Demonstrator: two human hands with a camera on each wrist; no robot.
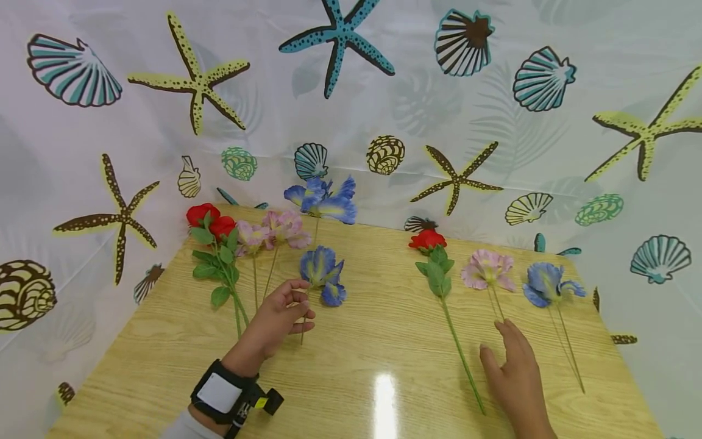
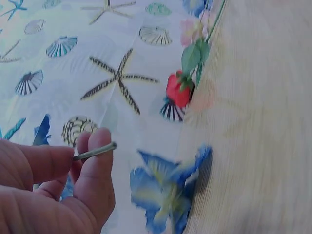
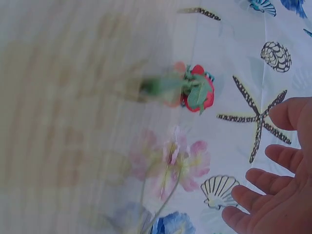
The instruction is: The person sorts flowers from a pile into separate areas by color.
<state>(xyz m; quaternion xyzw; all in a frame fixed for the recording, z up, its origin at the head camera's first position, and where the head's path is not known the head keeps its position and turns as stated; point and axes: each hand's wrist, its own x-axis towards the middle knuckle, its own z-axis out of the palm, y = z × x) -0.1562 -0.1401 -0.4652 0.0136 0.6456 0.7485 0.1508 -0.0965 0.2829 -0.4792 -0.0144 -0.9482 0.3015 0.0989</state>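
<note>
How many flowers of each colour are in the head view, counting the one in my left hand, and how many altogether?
Red flowers: 3
Pink flowers: 3
Blue flowers: 3
Total: 9

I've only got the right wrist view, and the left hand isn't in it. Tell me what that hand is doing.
Observer: The left hand pinches a blue flower by its thin stem.
Operator: My picture shows just one red rose. Point me to any others.
Observer: Two more red roses lie on the left side of the table, as the head view shows.
</note>
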